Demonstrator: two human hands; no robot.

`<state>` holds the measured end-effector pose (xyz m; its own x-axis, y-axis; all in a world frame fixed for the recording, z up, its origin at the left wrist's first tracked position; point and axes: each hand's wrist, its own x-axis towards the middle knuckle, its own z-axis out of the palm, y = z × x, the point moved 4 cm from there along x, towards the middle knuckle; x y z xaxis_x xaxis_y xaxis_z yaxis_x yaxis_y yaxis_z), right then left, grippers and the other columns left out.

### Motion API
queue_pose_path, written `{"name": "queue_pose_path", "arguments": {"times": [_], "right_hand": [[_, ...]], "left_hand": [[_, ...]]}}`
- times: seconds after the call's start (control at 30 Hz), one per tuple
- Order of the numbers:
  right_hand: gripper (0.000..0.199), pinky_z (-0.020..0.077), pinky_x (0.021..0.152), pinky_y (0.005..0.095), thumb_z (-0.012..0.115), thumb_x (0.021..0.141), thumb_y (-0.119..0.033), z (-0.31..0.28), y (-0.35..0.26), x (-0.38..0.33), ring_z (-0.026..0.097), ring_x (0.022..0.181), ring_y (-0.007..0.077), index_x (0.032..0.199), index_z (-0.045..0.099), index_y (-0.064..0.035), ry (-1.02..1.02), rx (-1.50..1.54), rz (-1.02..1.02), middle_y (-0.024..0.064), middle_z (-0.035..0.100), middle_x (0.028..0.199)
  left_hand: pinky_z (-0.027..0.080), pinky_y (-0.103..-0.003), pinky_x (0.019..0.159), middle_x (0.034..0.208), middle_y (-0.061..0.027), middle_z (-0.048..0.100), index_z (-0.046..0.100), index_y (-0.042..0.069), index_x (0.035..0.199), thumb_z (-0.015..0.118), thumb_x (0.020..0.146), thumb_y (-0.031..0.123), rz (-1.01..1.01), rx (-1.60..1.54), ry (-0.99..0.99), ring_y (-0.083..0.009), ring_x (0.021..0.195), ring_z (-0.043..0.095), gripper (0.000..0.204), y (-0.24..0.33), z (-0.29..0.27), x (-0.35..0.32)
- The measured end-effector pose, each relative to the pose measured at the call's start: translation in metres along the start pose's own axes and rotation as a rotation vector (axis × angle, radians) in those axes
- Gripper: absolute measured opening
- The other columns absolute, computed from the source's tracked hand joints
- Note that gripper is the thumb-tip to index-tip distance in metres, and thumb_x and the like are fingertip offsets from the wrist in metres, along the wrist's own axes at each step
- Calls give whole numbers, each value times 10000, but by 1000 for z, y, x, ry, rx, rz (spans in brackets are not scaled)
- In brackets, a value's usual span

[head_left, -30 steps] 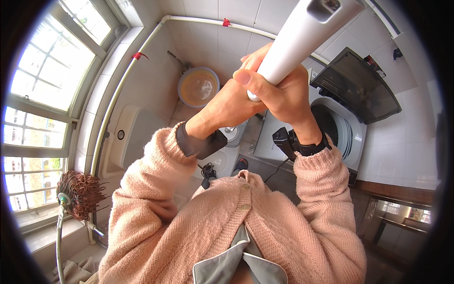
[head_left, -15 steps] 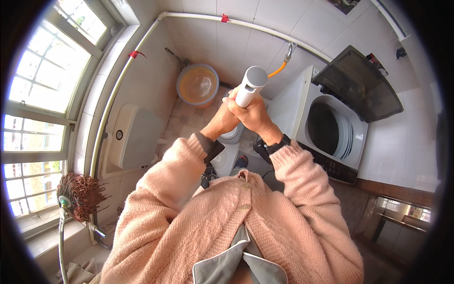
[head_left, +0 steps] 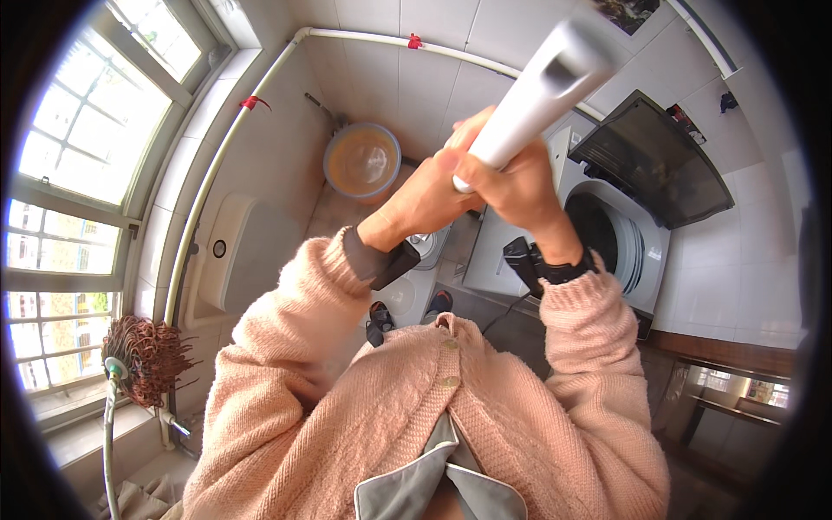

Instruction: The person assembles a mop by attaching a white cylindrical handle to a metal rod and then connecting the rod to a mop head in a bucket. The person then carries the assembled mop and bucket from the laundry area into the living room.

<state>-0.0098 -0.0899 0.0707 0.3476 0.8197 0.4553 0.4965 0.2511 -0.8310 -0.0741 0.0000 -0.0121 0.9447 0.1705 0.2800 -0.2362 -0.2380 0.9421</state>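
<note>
A thick white tube-shaped handle, with a dark slot near its blurred top end, slants up and to the right in front of me. My right hand is closed around its lower visible part. Just below and to the left, my left hand is closed too, pressed against the right hand, apparently on the same handle. What the handle leads to is hidden behind my hands and wrists. Under the left wrist, part of a pale grey and white basin-like object shows on the floor.
At right stands a top-loading washing machine with its dark lid raised. A pale round tub sits in the far corner. A white cistern is at left, near a brown mop head. White pipe lines the walls.
The handle has risen and swung to the right, its top now closer to me. Both hands moved with it, the right one further to the right. The orange hose is now hidden.
</note>
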Motion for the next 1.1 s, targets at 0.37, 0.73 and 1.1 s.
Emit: {"name": "queue_pose_path", "arguments": {"times": [0.37, 0.73, 1.1], "right_hand": [[166, 533, 795, 361, 733, 848, -103, 2, -43, 19, 626, 747, 144, 905, 603, -16, -88, 162, -156, 48, 628, 742], [246, 487, 608, 223, 748, 888, -158, 25, 27, 3, 562, 609, 69, 798, 539, -66, 70, 155, 41, -6, 570, 663], [225, 496, 650, 280, 778, 850, -160, 67, 124, -55, 569, 671, 102, 767, 611, -35, 198, 261, 369, -6, 608, 685]], "left_hand": [[512, -319, 654, 777, -77, 621, 608, -17, 1006, 731, 831, 113, -150, -115, -392, -178, 733, 620, 250, 53, -11, 3], [495, -361, 852, 1035, -135, 649, 577, 9, 1141, 647, 874, 114, -58, -23, 39, -200, 976, 601, 295, -27, 3, -7], [480, -359, 899, 1152, -99, 583, 518, 48, 1236, 642, 904, 99, -112, -110, -41, -199, 1066, 561, 358, -135, 20, -18]]}}
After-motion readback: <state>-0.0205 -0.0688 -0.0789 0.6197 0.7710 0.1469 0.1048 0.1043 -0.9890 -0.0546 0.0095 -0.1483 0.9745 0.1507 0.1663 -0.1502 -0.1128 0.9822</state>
